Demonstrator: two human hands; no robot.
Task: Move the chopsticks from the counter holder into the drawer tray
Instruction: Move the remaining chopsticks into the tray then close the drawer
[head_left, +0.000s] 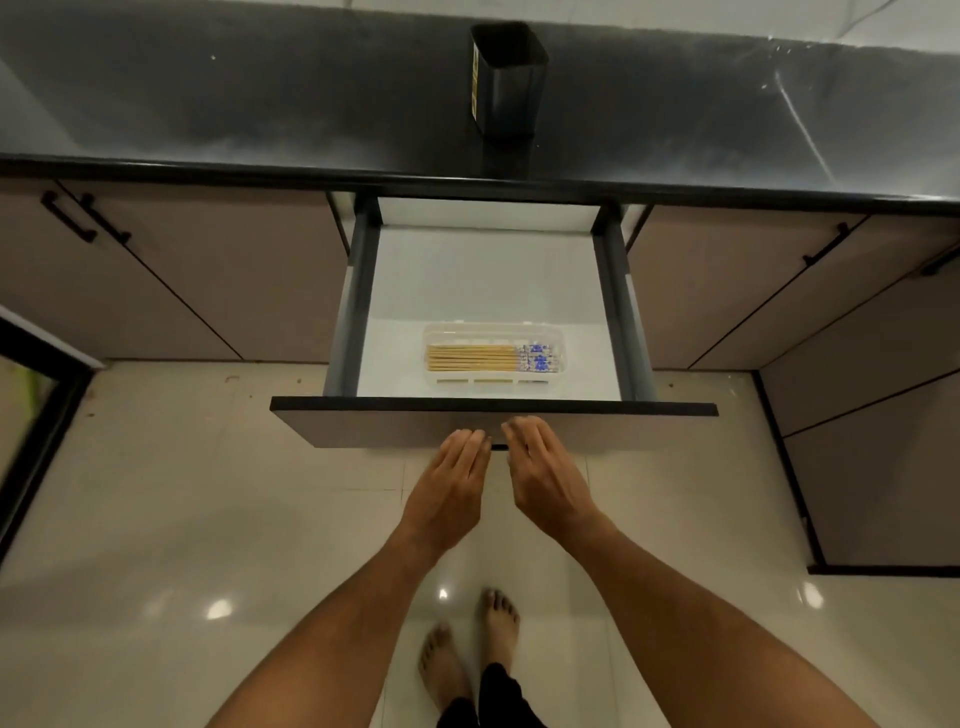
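In the open drawer (488, 291), at the centre of the view: chopsticks (491, 358) lying flat and side by side inside the clear tray (441, 332), plain wooden tips toward nine o'clock, blue-patterned heads toward three o'clock. Near the drawer's front edge, the tray, well apart from both side rails. At twelve o'clock on the dark counter (260, 93), standing upright and seemingly empty, though the interior is too dark to tell: the black holder (506, 78). Just below the drawer front (363, 423), toward six o'clock, left hand (457, 480) and right hand (543, 475) held side by side, palms down, fingers extended and loosely together, gripping nothing; fingertips at the front panel's lower edge, contact impossible to confirm. Lower still, two bare feet (470, 654) on glossy floor tiles (156, 519).

By all appearances, the transfer done and only the closing push on the drawer left. Likely light, stiff and thin, those sticks, with smooth lacquered-looking heads prone to rolling and slipping. If lifted again, best pinched as a bundle near the middle, or slightly toward the patterned ends, thumb under and fingers over, keeping the bundle level. Probably no great fragility, though a hard shove of the drawer might slide the light tray or rattle the sticks out of line.
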